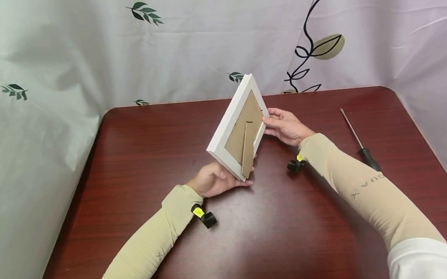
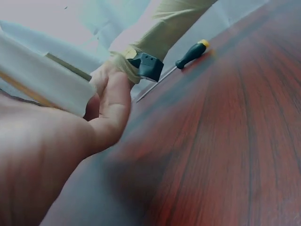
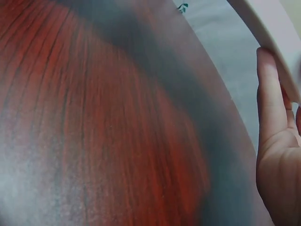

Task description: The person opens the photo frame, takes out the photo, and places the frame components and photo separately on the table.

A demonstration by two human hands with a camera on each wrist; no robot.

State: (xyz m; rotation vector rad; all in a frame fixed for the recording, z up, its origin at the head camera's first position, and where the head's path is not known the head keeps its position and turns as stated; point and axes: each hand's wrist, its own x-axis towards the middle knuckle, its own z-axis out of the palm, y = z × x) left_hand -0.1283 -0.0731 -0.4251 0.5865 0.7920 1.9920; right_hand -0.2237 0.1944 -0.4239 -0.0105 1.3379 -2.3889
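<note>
A white picture frame [image 1: 229,115] is held up tilted above the table, its brown backing board [image 1: 238,132] facing the head camera. A narrow brown stand [image 1: 248,150] sticks out from that back. From below, my left hand [image 1: 218,181] holds the lower corner, with some fingers hidden behind the frame. My right hand [image 1: 285,126] pinches the right edge between thumb and fingers. The right wrist view shows the white frame edge [image 3: 275,37] against the right hand [image 3: 280,155]. Whatever is on the frame's front stays hidden.
A screwdriver [image 1: 369,159] with a dark handle lies on the reddish-brown table [image 1: 132,172], right of the right hand. In the left wrist view the screwdriver handle [image 2: 192,54] shows a yellow end. A pale curtain [image 1: 193,42] with leaf prints hangs behind the table.
</note>
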